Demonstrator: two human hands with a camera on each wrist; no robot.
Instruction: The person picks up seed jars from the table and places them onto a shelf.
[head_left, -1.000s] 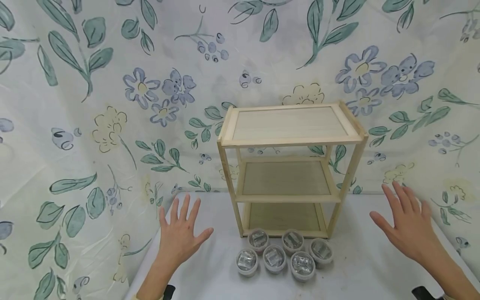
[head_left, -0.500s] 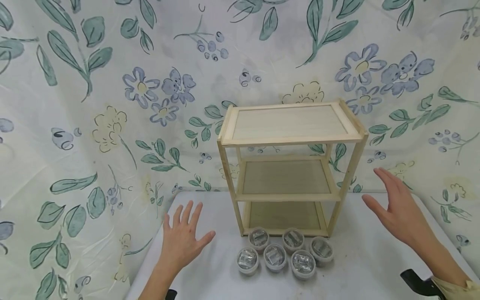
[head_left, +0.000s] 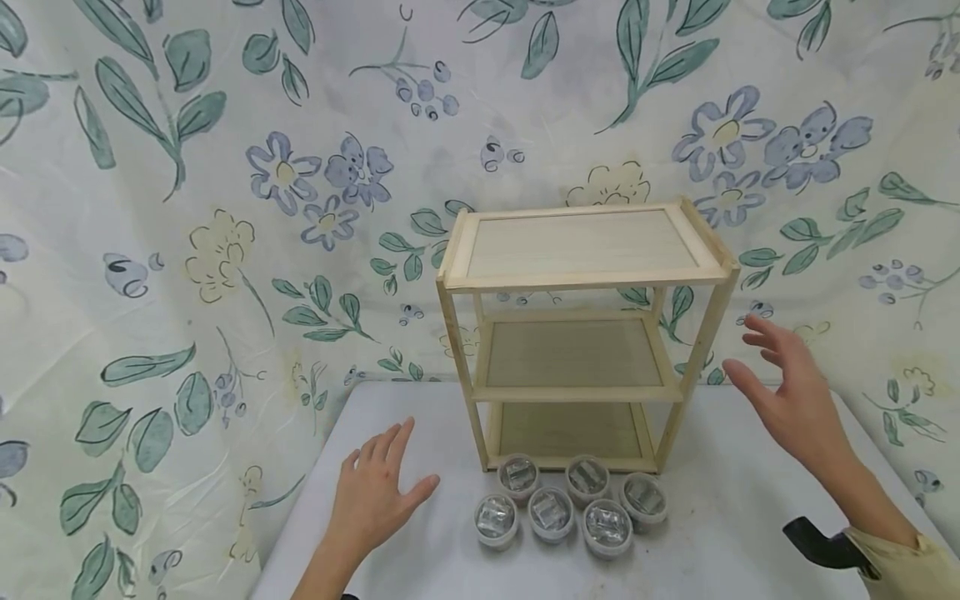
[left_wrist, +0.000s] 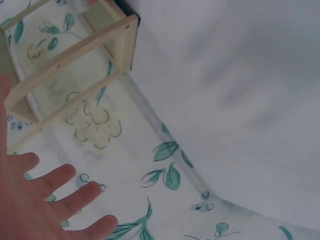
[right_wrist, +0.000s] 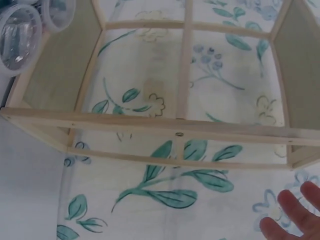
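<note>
Fingers (head_left: 759, 327) of both hands spread, released, above white table (head_left: 420, 567) before floral backdrop (head_left: 187, 208).

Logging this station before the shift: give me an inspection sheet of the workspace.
Surface: white table, faintly scuffed.
Job's things: three-tier light wooden shelf rack, upright, tiers bare; six small round clear plastic tubs with crinkled clear contents clustered in front of it.
Clutter: nothing seen.
Hands: left hand open, fingers spread low over the table left of the tubs; right hand open, raised beside the rack's right post, holding nothing.
Cables: nothing seen.
Surroundings: floral cloth backdrop; dark wrist strap.
</note>
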